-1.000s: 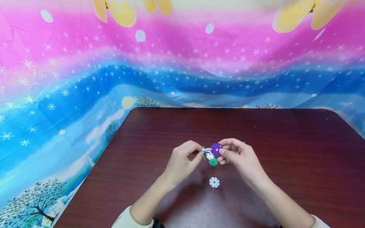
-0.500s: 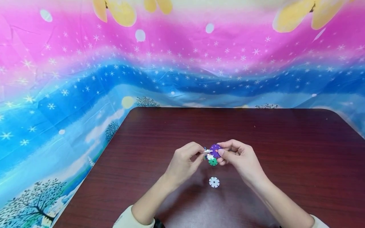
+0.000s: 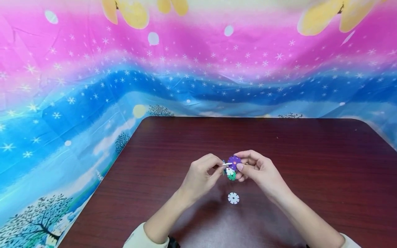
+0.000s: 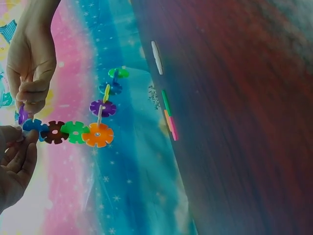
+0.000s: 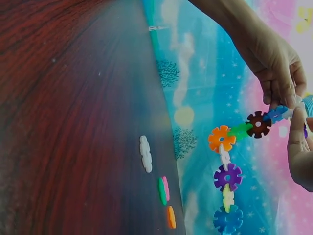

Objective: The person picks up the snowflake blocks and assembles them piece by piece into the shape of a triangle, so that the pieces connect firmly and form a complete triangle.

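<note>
Both hands meet above the table in the head view, working on notched plastic snowflake discs. My left hand pinches a white snowflake disc, turned edge-on. Thumb and fingers of my right hand hold a purple snowflake disc, face toward the head camera. The white disc's edge overlaps the purple one. From the hands runs a chain of linked discs, with blue, brown, green and orange first, then white, purple, yellow and blue ones.
On the dark red table lies a loose white disc, nearer the person than the hands. Green, pink and orange discs lie near it in the right wrist view. A printed cloth stands behind the table.
The purple disc has shifted slightly left against the white disc, and the two overlap more closely now. The left hand has moved slightly right. The loose white disc stays put.
</note>
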Available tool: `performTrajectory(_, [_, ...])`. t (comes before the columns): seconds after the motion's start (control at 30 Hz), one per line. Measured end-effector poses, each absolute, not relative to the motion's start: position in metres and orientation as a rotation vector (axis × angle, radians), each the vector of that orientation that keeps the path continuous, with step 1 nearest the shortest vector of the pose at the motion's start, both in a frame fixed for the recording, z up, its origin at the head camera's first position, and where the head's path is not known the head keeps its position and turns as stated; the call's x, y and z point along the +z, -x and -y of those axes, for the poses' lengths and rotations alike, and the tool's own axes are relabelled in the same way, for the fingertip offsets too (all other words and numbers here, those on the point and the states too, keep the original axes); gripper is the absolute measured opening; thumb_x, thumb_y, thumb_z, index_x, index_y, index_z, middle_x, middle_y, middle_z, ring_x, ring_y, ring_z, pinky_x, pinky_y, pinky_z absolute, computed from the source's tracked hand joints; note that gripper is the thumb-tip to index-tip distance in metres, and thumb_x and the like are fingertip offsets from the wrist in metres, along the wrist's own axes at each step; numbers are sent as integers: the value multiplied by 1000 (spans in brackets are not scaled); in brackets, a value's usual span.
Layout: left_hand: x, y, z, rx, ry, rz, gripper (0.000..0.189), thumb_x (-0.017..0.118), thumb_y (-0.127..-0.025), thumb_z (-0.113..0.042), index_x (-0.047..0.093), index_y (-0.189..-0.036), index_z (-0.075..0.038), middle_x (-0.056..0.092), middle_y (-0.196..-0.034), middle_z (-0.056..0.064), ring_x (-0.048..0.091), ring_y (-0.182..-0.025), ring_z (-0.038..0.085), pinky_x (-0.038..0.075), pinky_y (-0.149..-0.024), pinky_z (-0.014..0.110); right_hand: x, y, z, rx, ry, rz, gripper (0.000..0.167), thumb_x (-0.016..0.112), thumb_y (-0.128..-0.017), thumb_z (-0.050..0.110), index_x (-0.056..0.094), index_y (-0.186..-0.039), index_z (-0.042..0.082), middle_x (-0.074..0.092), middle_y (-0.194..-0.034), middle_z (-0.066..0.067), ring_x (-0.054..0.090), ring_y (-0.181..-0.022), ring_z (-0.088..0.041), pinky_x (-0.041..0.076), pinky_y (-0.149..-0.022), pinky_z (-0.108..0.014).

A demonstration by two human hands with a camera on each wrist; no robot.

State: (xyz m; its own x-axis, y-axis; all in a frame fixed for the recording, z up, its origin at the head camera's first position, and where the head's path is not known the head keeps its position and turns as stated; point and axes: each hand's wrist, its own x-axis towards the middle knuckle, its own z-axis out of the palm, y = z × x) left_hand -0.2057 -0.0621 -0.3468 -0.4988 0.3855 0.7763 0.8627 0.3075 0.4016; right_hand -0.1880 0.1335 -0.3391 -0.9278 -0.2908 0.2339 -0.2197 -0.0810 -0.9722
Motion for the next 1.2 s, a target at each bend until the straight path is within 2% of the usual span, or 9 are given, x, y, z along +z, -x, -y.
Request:
performTrajectory(0.2, [-347,208,64,-1135,1044,2041,9,68,-80,3,63,-81,-4,60,-76,1,54,-71,6,46,-61,14,-345,188,-135,-2101,592,-2121,39,58,-89,4,41,-124,-2,59,-84,-16,61,-63,-24,53,-60,-35])
performTrajectory(0.37, [-347,210,66,-1170,978,2042,7,67,-81,1,63,-80,-4,60,-76,1,56,-71,7,47,-57,15,-353,191,-139,-1852,674,-2230,29,58,-88,2,47,-113,-7,59,-82,-16,60,-64,-27,53,-60,-35])
performTrajectory(0.47, [-346,210,67,-1180,928,2040,7,67,-82,-1,62,-80,-4,59,-74,1,56,-70,8,47,-53,17,-360,194,-140,-1530,781,-2366,19,61,-88,10,57,-104,-1,61,-82,-6,59,-68,-20,51,-62,-31])
performTrajectory(0.6, [-346,210,67,-1187,884,2037,6,68,-82,-2,62,-80,-5,58,-73,0,55,-68,7,45,-49,18,-369,197,-140,-1088,928,-2542,16,65,-86,15,63,-100,7,60,-81,8,55,-72,-6,47,-61,-24])
performTrajectory(0.87, [-346,209,68,-1206,868,2051,6,67,-83,-3,62,-82,-4,57,-74,0,54,-69,8,44,-48,17,-387,200,-132,-502,964,-2795,20,73,-77,16,67,-96,11,59,-91,4,54,-74,-10,46,-60,-32])
performTrajectory(1.0, [-347,209,68,-1205,866,2055,5,67,-84,-3,62,-82,-4,57,-75,0,54,-69,7,44,-49,15,-394,202,-129,-422,948,-2804,26,76,-74,19,67,-97,10,58,-91,3,53,-74,-12,46,-60,-34])
performTrajectory(1.2, [-348,210,69,-1194,853,2062,6,67,-83,-2,62,-82,-4,58,-75,-1,54,-69,7,44,-49,17,-399,204,-128,-376,949,-2818,26,79,-70,20,66,-92,14,55,-86,6,51,-71,-11,45,-60,-32])
